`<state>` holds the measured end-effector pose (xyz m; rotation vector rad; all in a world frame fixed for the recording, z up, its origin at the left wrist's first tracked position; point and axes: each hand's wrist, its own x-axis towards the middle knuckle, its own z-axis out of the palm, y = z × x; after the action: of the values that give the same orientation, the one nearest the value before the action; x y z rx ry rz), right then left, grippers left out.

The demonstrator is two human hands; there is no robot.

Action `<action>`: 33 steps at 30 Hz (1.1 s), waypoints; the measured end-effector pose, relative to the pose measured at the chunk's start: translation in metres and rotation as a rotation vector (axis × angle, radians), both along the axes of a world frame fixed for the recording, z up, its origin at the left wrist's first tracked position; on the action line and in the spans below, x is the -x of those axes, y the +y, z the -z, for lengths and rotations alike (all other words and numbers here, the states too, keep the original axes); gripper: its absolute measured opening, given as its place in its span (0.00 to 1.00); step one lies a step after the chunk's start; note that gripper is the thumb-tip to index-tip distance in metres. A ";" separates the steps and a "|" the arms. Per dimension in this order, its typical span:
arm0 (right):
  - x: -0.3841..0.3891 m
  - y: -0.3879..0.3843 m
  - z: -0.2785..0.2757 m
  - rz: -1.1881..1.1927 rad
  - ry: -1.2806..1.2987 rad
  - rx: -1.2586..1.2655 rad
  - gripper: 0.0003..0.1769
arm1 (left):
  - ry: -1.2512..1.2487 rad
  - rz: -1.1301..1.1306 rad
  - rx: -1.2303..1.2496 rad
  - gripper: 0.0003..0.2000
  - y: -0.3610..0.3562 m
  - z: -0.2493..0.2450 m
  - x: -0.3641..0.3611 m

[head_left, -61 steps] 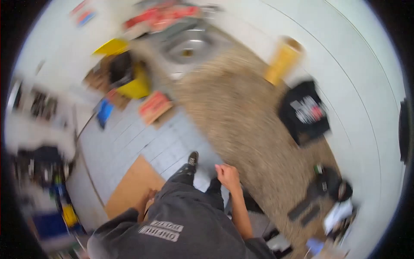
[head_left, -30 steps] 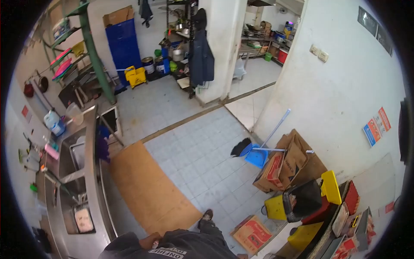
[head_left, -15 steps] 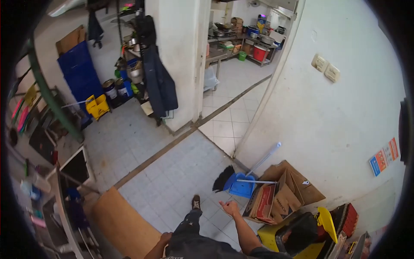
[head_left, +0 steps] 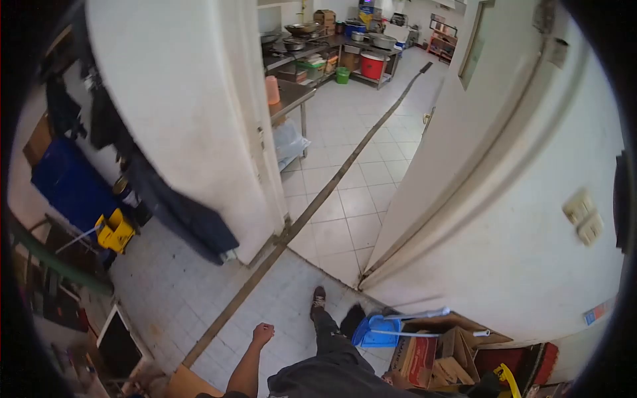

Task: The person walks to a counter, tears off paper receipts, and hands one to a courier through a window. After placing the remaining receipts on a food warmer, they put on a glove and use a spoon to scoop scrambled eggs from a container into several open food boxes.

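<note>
My left hand [head_left: 263,332] swings out in front of me, fingers curled into a fist with nothing in it, above the tiled floor [head_left: 345,199]. My right hand [head_left: 393,379] is only a sliver of skin at my hip, close to an open cardboard box [head_left: 419,358]; its fingers are hidden. My shoe [head_left: 319,297] steps toward a doorway. A blue dustpan [head_left: 375,331] with a long handle and a dark broom head lies just right of my leg.
White walls flank the doorway [head_left: 332,152]. A dark jacket [head_left: 182,212] hangs on the left wall, with a yellow mop bucket [head_left: 114,230] and blue crates [head_left: 66,186] beyond. The far kitchen has steel tables, a red bucket [head_left: 371,65] and a green bucket [head_left: 342,75].
I have walked closer to the doorway, which now fills the view. My left hand swung forward and my right hand dropped back beside my hip.
</note>
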<state>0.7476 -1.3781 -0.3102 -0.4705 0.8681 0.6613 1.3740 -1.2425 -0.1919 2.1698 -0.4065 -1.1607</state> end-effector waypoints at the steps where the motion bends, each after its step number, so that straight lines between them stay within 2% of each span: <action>1: -0.024 -0.014 0.060 -0.612 -0.008 0.278 0.18 | -0.013 -0.029 0.039 0.15 -0.032 0.000 -0.015; 2: -0.070 -0.039 0.064 -1.070 0.029 0.365 0.16 | -0.015 -0.021 0.041 0.15 -0.060 0.005 -0.030; 3: -0.074 -0.057 0.029 -0.819 0.249 0.643 0.17 | 0.042 -0.034 -0.099 0.14 -0.079 0.019 -0.045; 5: -0.153 -0.146 0.008 -0.585 0.275 0.823 0.20 | 0.124 0.003 -0.355 0.14 -0.107 0.045 -0.072; 6: -0.194 -0.194 0.017 -0.540 0.241 0.906 0.22 | 0.194 -0.002 -0.438 0.15 -0.123 0.044 -0.081; 7: -0.243 -0.248 0.027 -0.538 0.171 1.013 0.23 | 0.050 0.333 -0.544 0.15 -0.142 0.042 -0.095; 8: -0.289 -0.294 0.057 -0.427 0.126 1.067 0.25 | 0.108 0.277 -0.555 0.15 -0.160 0.043 -0.103; 9: -0.351 -0.358 -0.034 -0.636 0.132 1.207 0.25 | 0.170 0.217 -0.561 0.17 -0.184 0.046 -0.110; 10: -0.399 -0.401 -0.101 -0.213 0.147 1.208 0.25 | 0.192 0.186 -0.553 0.17 -0.210 0.044 -0.120; 11: -0.435 -0.454 -0.112 -0.168 0.135 1.203 0.29 | 0.194 0.177 -0.543 0.17 -0.238 0.038 -0.132; 12: -0.472 -0.503 -0.126 -0.157 0.049 1.340 0.27 | 0.191 0.178 -0.538 0.18 -0.268 0.032 -0.145; 13: -0.505 -0.549 -0.141 -0.158 0.045 1.357 0.27 | 0.186 0.183 -0.537 0.18 -0.299 0.029 -0.159; 14: -0.534 -0.591 -0.157 -0.060 0.019 1.373 0.27 | 0.185 0.193 -0.537 0.19 -0.331 0.028 -0.174; 15: -0.555 -0.634 -0.160 0.036 -0.008 1.388 0.26 | 0.181 0.203 -0.531 0.19 -0.366 0.029 -0.190; 16: -0.571 -0.675 -0.157 -0.004 -0.040 1.486 0.22 | 0.177 0.214 -0.535 0.20 -0.400 0.031 -0.205; 17: -0.583 -0.713 -0.153 -0.007 -0.044 1.499 0.22 | 0.167 0.226 -0.532 0.20 -0.436 0.033 -0.222; 19: -0.585 -0.777 -0.120 -0.054 -0.218 1.573 0.18 | 0.124 0.250 -0.513 0.21 -0.516 0.029 -0.259; 21: -0.572 -0.815 -0.128 0.214 0.090 1.164 0.14 | 0.072 0.269 -0.483 0.22 -0.605 0.021 -0.294; 23: -0.535 -0.843 -0.096 0.138 0.180 1.064 0.13 | 0.104 0.422 -0.551 0.26 -0.705 0.036 -0.333; 24: -0.509 -0.854 -0.078 -0.425 0.076 1.308 0.18 | -0.094 0.492 -0.478 0.21 -0.764 0.050 -0.344; 25: -0.476 -0.861 -0.027 -0.349 0.194 1.121 0.20 | -0.298 0.561 -0.404 0.20 -0.811 0.053 -0.356; 26: -0.470 -0.859 -0.076 -0.275 0.352 1.131 0.23 | -0.267 0.549 -0.374 0.20 -0.871 0.024 -0.360; 27: -0.455 -0.854 -0.089 -0.153 0.378 1.040 0.22 | -0.269 0.709 -0.295 0.27 -0.933 -0.014 -0.367; 29: -0.437 -0.874 -0.099 0.037 0.418 0.914 0.22 | -0.220 0.660 -0.169 0.25 -1.039 -0.056 -0.372; 33: -0.446 -0.944 -0.115 0.147 0.450 0.896 0.21 | -0.210 0.547 -0.004 0.21 -1.203 -0.055 -0.383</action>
<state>1.1932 -2.3223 -0.1954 -1.0677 1.6135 0.2036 1.7565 -2.4453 -0.1373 2.2591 -1.1445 -1.2029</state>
